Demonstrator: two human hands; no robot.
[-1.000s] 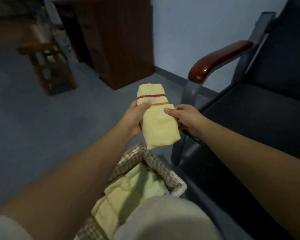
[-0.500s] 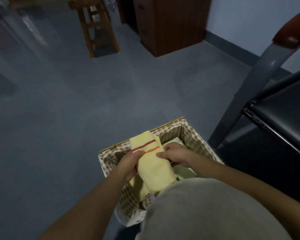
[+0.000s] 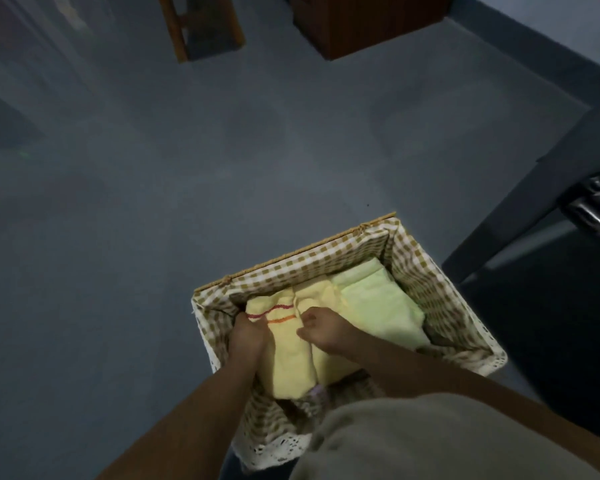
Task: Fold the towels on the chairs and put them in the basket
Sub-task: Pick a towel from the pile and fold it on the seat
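Striped towel lay in the left half of the basket, long axis near wall to far wall, my left hand and right hand each pinching a long edge by the striped far end.

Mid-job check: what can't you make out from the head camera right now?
Head view:
- Dark chair with grey metal frame: seat cut off by the right edge; remaining towels cannot be told.
- Wicker basket with checked lining: near wall hidden behind the person's grey clothing.
- Left hand: fingertips hidden under the striped yellow folded towel it holds.
- Small purple thing by that towel: too dim to identify.
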